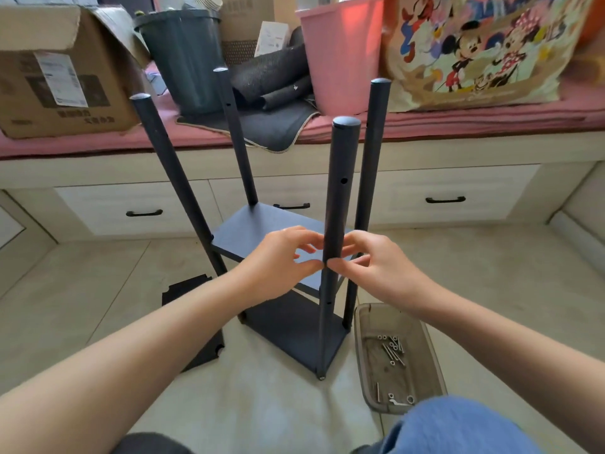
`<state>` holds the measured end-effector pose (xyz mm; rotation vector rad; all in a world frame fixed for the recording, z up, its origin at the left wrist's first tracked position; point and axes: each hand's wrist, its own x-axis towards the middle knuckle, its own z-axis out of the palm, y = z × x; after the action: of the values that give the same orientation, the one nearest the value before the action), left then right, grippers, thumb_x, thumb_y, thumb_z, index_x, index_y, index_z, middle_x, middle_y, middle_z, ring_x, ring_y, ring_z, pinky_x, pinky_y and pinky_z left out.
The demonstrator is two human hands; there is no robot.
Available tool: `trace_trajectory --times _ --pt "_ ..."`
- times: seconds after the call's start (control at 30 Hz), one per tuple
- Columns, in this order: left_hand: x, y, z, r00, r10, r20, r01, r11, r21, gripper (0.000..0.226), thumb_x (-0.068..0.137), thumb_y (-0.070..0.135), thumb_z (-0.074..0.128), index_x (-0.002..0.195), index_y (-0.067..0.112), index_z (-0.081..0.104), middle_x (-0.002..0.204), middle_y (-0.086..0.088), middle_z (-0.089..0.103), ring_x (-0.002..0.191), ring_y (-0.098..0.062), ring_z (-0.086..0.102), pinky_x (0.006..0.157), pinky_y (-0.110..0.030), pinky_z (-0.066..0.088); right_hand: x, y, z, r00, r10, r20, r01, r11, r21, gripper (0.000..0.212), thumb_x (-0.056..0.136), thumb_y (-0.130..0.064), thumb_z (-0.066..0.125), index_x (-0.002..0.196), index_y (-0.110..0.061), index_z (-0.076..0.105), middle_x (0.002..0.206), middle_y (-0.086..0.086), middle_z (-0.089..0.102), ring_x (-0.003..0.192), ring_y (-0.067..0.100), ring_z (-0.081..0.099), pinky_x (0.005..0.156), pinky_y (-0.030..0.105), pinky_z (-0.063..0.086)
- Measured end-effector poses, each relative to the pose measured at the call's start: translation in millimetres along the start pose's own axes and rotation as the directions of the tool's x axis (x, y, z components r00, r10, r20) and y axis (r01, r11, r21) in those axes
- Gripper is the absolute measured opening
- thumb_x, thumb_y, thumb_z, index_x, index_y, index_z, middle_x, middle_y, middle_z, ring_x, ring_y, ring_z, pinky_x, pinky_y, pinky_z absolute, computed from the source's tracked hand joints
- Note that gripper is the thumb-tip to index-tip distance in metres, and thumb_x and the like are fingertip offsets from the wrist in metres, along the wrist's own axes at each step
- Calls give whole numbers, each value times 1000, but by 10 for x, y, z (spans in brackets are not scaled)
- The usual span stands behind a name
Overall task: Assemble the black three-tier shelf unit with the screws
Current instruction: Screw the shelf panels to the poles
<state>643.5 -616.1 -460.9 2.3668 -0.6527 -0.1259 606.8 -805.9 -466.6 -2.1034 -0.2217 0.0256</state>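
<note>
At the near post, you are pinching it with both hands, fixing the middle shelf; next likely needs a screw.

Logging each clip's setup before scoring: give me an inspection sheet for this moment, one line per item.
Surface: pale tiled floor.
Job's things: shelf unit upright, four posts, two boards fitted; spare board flat on the floor; tray of screws to its right.
Clutter: cardboard box, grey bin, pink bin, cartoon bag on the bench.
Hands: left hand and right hand pinch at the near post.
Cables: nothing seen.
Surroundings: bench drawers.
</note>
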Motion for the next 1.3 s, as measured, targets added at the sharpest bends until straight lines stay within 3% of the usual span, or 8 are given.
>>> trace_trajectory --times 0.1,0.17,0.33,0.6,0.8,1.03,1.13,1.3 --pt "-26 -218 59 992 -77 98 49 965 256 56 95 22 68 146 30 47 146 10 49 134 -13 45 108 -28 40 0 27 63 998 -57 -38 56 997 -45 18 91 -32 67 106 -23 67 101 -10 69 91 -2 65 73 10 51" --pt "-39 -350 172 972 -95 214 5 922 388 75 94 32 68 157 30 27 163 10 25 152 -15 19 121 -35 25 4 41 93 994 -79 -74 76 996 -46 11 92 -31 66 101 -25 65 99 -9 69 90 -2 65 69 9 50" --pt "-31 -536 516 964 -20 265 -127 843 524 98 92 66 52 160 29 -8 167 11 -11 152 -15 -20 125 -45 -6 -46 80 143 985 -125 -115 128 991 22 21 94 -21 66 113 -27 59 97 -9 68 82 -7 65 62 6 46" --pt "95 -679 681 969 -18 245 -125 822 556 92 90 74 39 155 40 -17 165 16 -21 151 -26 -25 116 -68 -9 -78 90 130 984 -151 -93 154 988 18 25 97 -18 62 117 -30 54 98 -9 66 80 1 69 67 10 49" --pt "86 -764 757 978 21 206 -147 776 613 92 87 76 30 156 37 -17 166 11 -16 152 -31 -19 113 -74 -3 -51 88 93 988 -142 -59 142 990 -2 25 97 -17 61 119 -27 56 94 -11 64 79 12 71 76 35 59" --pt "126 -770 748 974 10 228 -151 778 610 90 88 75 30 156 39 -16 167 10 -16 152 -32 -19 113 -74 -2 -52 86 102 986 -147 -79 147 989 -6 25 96 -15 61 118 -25 56 95 -12 63 80 13 72 74 40 60" --pt "146 -782 660 962 33 269 -200 755 625 83 99 58 42 156 39 -16 166 11 -16 153 -33 -15 113 -74 5 -46 84 87 988 -138 -67 137 990 -12 25 97 -15 60 119 -23 54 96 -11 62 81 17 72 75 42 60" --pt "130 -793 645 949 128 287 -307 565 766 80 104 14 44 157 26 -16 167 -5 -13 150 -51 -2 113 -71 19 -22 87 131 989 -138 -50 138 990 0 23 99 -12 56 117 -23 50 97 -12 59 86 17 71 77 44 59"
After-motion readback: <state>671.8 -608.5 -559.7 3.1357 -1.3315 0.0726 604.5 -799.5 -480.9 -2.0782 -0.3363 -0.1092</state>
